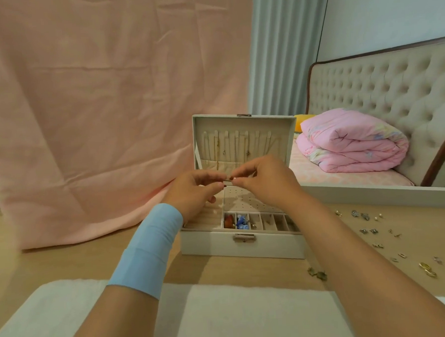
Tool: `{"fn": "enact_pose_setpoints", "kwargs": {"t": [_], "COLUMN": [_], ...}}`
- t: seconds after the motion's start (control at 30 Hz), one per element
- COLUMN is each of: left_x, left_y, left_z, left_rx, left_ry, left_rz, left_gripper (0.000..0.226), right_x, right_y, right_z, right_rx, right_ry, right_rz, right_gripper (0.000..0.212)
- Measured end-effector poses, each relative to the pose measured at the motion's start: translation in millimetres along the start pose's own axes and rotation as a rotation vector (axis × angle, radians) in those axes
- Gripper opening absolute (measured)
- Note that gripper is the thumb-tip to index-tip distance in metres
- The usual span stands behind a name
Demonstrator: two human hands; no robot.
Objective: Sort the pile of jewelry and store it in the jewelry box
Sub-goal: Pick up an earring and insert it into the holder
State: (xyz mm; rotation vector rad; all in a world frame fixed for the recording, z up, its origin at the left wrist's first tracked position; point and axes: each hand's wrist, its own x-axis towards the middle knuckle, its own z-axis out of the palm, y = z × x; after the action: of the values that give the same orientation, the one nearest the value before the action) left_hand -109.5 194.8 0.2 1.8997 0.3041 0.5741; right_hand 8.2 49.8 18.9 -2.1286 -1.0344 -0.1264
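Backdrop: pink sheet [89, 111] hangs left of and behind the jewelry box [242, 244], its hem on the tabletop.

Foreground: white cloth [224, 317] lies nearer the person than the box, under both forearms.

Left hand: the left hand [191, 193], a blue band [148, 249] on its wrist, is raised over the box's left side, thumb and forefinger pinched together on something small and dark; what it is cannot be told.

Box: the jewelry box stands open at the middle of the wooden table [53, 254]. Its raised lid [243, 141] carries several chains hung on hooks. Along the front edge, small compartments [257, 222] hold an orange piece, blue pieces and a few small items; some cells look empty.

Right hand: the right hand [263, 181], over the box's centre, meets the left fingertip to fingertip, its fingers closed on the same tiny piece.

Loose jewelry: scattered jewelry [369, 231] lies on the table to the right of the box, well apart from it, among it gold rings [427, 269] and small silver pieces.

Beyond: folded pink quilt [354, 140] sits on a bed behind and right of the box.

Progress: judged partly done. Chains and some small pieces are stored; a good number of items to the right remain to be sorted.
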Motion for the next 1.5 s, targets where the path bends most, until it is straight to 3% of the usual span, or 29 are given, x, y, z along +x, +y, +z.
{"fn": "enact_pose_setpoints", "kwargs": {"t": [0.13, 0.43, 0.87, 1.0, 1.13, 1.33, 1.5], "left_x": [2.9, 6.5, 6.7, 8.1, 10.2, 12.7, 18.6], "left_y": [-12.8, -21.6, -19.4, -18.2, -16.2, 0.4, 16.4], "left_z": [-0.4, 3.4, 4.8, 7.0, 9.4, 13.3, 13.0], "left_rx": [0.008, 0.004, -0.069, -0.062, -0.023, -0.134, -0.201], "left_ry": [0.084, 0.149, 0.185, 0.184, 0.202, 0.209, 0.203], "left_rz": [0.014, 0.046, 0.013, -0.003, 0.013, -0.007, -0.041], "left_gripper": [0.017, 0.014, 0.007, 0.006, 0.008, 0.009, 0.010], "right_x": [6.6, 38.5, 38.5, 36.8, 34.2, 27.0, 25.2], "right_y": [10.8, 22.1, 24.0, 29.4, 33.4, 3.9, -1.5], "right_z": [17.4, 32.6, 30.9, 34.0, 25.0, -1.7, -3.8], "right_rx": [-0.178, -0.242, -0.517, -0.400, -0.129, 0.346, 0.449], "right_ry": [-0.049, -0.042, -0.143, -0.160, -0.109, -0.157, -0.055], "right_rz": [0.021, 0.044, -0.120, -0.061, -0.016, -0.155, -0.201], "right_gripper": [0.013, 0.012, 0.017, 0.023, 0.026, 0.033, 0.028]}}
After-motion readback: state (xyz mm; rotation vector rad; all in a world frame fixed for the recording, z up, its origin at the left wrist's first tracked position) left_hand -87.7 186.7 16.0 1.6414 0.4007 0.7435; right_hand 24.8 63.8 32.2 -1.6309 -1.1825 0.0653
